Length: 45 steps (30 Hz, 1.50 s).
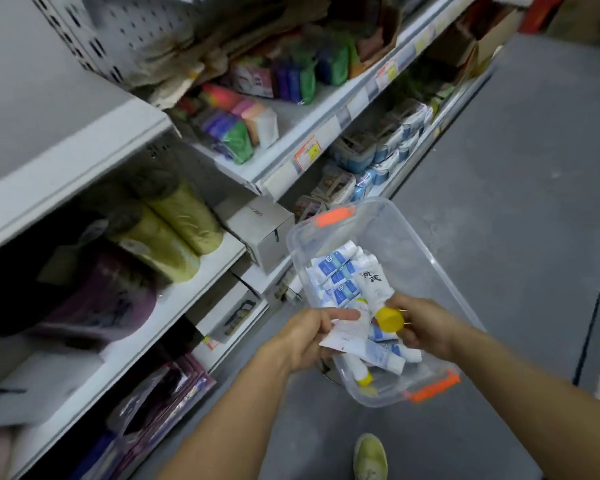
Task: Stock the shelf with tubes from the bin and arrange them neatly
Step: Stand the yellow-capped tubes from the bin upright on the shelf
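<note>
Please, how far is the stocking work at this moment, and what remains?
Done: nothing that I can see; no tube shows on the shelves. In hand: the right hand grips a yellow-capped tube and the left hand holds a white tube, both over the bin. Left: a pile of blue-and-white tubes lies in the bin, so nearly all stocking and arranging remains.

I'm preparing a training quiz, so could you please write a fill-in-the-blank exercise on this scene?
The right hand grips a white tube with a ___ cap.
The clear bin has ___ handles at both ends.
The shelves stand on the person's ___ side.
The left hand pinches a second ___.
Missing words: yellow; orange; left; tube.
</note>
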Tool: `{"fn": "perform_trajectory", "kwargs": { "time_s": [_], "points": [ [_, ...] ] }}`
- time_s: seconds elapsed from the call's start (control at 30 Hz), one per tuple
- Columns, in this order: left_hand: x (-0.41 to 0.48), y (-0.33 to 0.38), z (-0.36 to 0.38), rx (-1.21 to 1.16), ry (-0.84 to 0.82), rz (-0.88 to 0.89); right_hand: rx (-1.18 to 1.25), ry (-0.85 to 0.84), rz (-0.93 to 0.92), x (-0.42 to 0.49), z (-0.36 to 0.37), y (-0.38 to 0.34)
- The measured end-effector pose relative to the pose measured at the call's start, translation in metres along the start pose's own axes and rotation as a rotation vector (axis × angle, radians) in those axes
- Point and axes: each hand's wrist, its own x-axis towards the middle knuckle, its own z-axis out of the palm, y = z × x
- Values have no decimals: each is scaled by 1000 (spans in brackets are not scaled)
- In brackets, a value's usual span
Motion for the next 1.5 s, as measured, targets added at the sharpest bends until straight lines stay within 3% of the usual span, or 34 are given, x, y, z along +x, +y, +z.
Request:
{"fn": "perform_trajectory", "kwargs": {
  "time_s": [0.13, 0.2, 0.33, 0.57, 0.7, 0.8, 1.23, 1.5],
  "points": [
    [-53, 0, -25, -27, -133, 180, 22, -74, -63, -44, 41, -24],
    [-73, 0, -38, 61, -121, 310, 28, -108, -113, -60, 62, -35],
    [-118, 7, -46, 328, 150, 576, -40, -209, -173, -82, 99, -52],
    [-205, 7, -78, 282, 402, 856, -307, -505, -291, -117, 167, -73],
    [-243, -5, -121, 190, 620, 883, -318, -670, -348, -136, 225, -80],
    [-271, -18, -158, 195, 784, 895, -339, -702, -427, -150, 271, -82],
    [-416, -105, -329, -119, 1024, 955, -506, -638, -791, -222, 514, -45],
    [-466, -152, -409, -191, 1157, 881, -673, -622, -1055, -241, 648, 5]
  ]
}}
